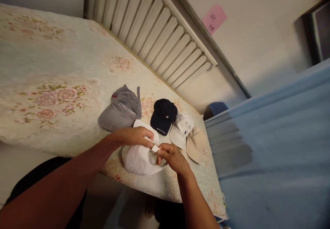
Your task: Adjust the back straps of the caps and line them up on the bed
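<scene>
A white baseball cap point(138, 160) lies at the near edge of the flowered table, its back opening turned towards me. My left hand point(138, 137) pinches one end of the cap's back strap point(155, 148). From the other side, my right hand point(168, 156) grips the strap near its small metal buckle, thumb and fingers pressed together. Beyond my hands sit a grey cap point(123, 107) to the left and a navy cap point(164, 115) in the middle. A white-and-cream cap point(182, 127) and a beige cap point(197, 143) stand to the right.
The flowered tablecloth point(85, 126) spreads far to the left. A barred metal rail point(160, 36) runs along the table's back, under a wall with a pink note point(214, 18). A blue curtain point(270, 146) hangs at the right edge. A dark frame point(310, 36) is on the wall.
</scene>
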`<state>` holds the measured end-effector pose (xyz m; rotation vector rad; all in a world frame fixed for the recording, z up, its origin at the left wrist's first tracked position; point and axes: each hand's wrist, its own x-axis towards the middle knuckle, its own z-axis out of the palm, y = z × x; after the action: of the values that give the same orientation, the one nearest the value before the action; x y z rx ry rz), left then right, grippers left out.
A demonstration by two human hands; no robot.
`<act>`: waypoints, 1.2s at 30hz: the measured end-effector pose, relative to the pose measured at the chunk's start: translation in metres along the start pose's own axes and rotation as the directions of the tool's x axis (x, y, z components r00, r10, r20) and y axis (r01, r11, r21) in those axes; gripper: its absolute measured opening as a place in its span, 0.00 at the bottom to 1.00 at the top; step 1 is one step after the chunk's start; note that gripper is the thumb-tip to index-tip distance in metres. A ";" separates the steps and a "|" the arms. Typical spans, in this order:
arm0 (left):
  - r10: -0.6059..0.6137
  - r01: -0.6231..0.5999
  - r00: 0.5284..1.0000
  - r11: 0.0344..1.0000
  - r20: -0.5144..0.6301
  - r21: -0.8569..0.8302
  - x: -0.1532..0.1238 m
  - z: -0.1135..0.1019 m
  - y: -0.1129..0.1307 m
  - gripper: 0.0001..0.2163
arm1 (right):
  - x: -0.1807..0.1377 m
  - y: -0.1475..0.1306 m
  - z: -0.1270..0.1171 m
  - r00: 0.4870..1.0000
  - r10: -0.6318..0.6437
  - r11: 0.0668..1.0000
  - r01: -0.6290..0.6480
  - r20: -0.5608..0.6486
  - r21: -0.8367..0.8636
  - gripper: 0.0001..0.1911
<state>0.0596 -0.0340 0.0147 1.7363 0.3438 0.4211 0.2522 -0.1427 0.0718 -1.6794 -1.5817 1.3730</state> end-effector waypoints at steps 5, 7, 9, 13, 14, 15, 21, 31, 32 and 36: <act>-0.016 0.016 1.000 1.000 -0.011 0.020 0.000 0.002 0.001 0.10 | -0.014 0.025 -0.015 0.999 0.037 0.998 -0.037 0.011 0.050 0.14; -0.014 0.014 1.000 1.000 -0.002 0.024 0.000 0.002 0.002 0.09 | -0.018 0.023 -0.016 1.000 0.024 1.000 -0.024 -0.002 -0.005 0.14; -0.003 0.002 1.000 0.999 0.006 0.033 0.000 0.003 0.003 0.10 | -0.019 0.013 -0.014 1.000 0.004 0.997 -0.004 -0.005 -0.073 0.13; 0.015 -0.016 1.000 0.997 0.012 0.078 -0.001 0.003 0.007 0.10 | -0.010 -0.012 -0.001 0.999 -0.025 0.979 0.019 -0.027 -0.202 0.13; 0.011 -0.013 1.000 0.996 0.018 0.092 -0.001 0.003 0.008 0.10 | -0.006 -0.017 0.003 0.999 -0.036 0.972 0.027 -0.035 -0.233 0.14; 0.008 -0.010 1.000 0.995 0.019 0.102 -0.001 0.003 0.008 0.10 | -0.002 -0.020 0.007 0.998 -0.050 0.965 0.037 -0.042 -0.258 0.14; 0.038 -0.034 0.999 0.993 -0.034 0.113 -0.002 0.001 0.007 0.08 | 0.012 -0.024 0.021 0.996 -0.050 0.974 0.033 -0.070 -0.224 0.15; 0.141 -0.148 0.982 0.988 -0.127 -0.043 -0.011 -0.006 0.008 0.18 | -0.012 -0.009 -0.002 0.997 -0.054 0.998 0.056 -0.054 0.041 0.17; 0.127 -0.133 0.985 0.990 -0.116 -0.039 -0.011 -0.006 0.009 0.16 | -0.015 -0.007 -0.005 0.996 -0.063 0.997 0.066 -0.061 0.050 0.17; 0.100 -0.097 0.994 0.993 -0.041 0.060 -0.009 -0.004 0.012 0.09 | -0.025 -0.005 -0.018 0.992 -0.086 0.994 0.092 -0.090 0.060 0.17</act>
<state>0.0496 -0.0372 0.0268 1.8080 0.3051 0.5261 0.2697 -0.1591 0.0917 -1.5889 -1.5286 1.2756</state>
